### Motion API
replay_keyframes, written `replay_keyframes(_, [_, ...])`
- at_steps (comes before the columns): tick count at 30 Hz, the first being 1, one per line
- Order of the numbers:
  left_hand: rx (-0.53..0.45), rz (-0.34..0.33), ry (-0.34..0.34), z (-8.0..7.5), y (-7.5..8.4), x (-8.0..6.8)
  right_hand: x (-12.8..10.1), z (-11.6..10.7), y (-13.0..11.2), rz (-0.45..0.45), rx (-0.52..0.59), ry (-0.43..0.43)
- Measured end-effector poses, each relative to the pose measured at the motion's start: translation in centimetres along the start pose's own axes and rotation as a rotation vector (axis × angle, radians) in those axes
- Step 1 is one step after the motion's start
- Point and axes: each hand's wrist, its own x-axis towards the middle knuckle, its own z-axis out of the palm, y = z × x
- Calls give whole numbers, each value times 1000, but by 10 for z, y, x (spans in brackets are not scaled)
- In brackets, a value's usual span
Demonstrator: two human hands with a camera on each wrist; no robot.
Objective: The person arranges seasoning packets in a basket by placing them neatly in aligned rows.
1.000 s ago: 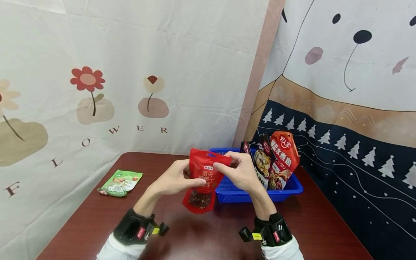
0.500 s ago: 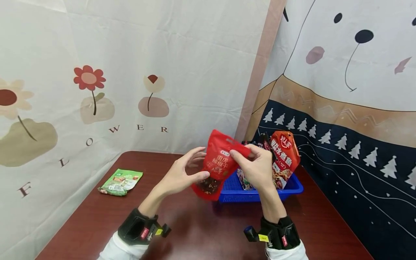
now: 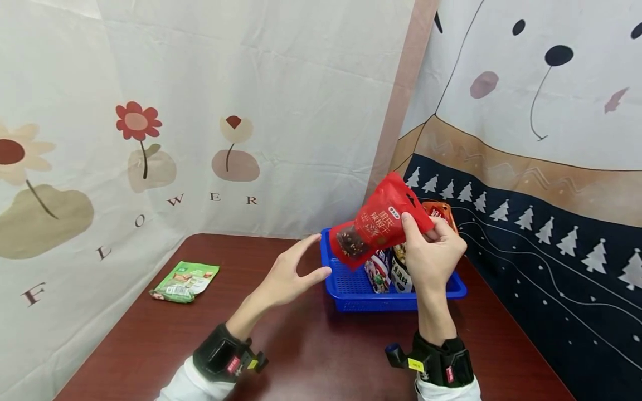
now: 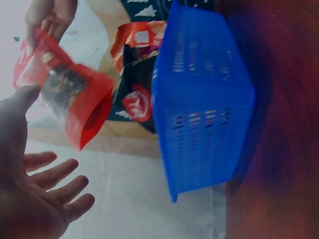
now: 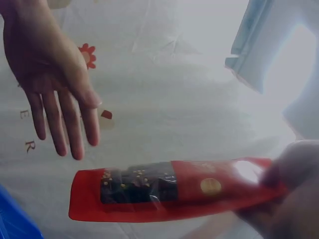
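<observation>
Red chilli pouch [image 3: 379,226], tilted, pinched at its top corner by my right hand [image 3: 434,257] above the blue basket [image 3: 351,289]; my left hand [image 3: 291,274], fingers [image 3: 307,248] spread and empty, hovers just left over the tabletop [image 3: 311,345].

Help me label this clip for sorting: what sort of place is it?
Probably a staged indoor recording corner, not a kitchen or shop: printed cloth backdrops hang as walls behind a small wooden table, which bears only a blue basket of food packets.
</observation>
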Motion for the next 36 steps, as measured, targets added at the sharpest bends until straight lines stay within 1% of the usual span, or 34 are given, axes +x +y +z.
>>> replay_keyframes(4, [74,87,-46,16,1,-2,1,1,0,-22,6,36])
replay_keyframes(10, [215,222,-129,40,3,-6,2,2,2,-17,26,62])
replay_keyframes(14, [315,292,-186,55,0,-9,3,2,3,-18,22,72])
replay_keyframes(17, [397,331,-210,65,-4,-12,3,2,4,-14,9,78])
replay_keyframes(19, [439,355,-208,70,-6,-14,3,2,5,-20,1,77])
replay_keyframes(23, [521,407,-167,76,-10,-16,2,4,9,-59,4,64])
replay_keyframes(25, [543,424,-148,77,-11,-17,1,5,11,-76,5,59])
replay_keyframes(27, [554,428,-142,78,-11,-17,0,7,14,-82,-4,59])
replay_keyframes(33, [558,398,-172,76,-9,-17,-2,15,21,-81,-46,52])
replay_keyframes(36, [568,390,-177,76,-8,-17,-4,20,29,-108,-83,28])
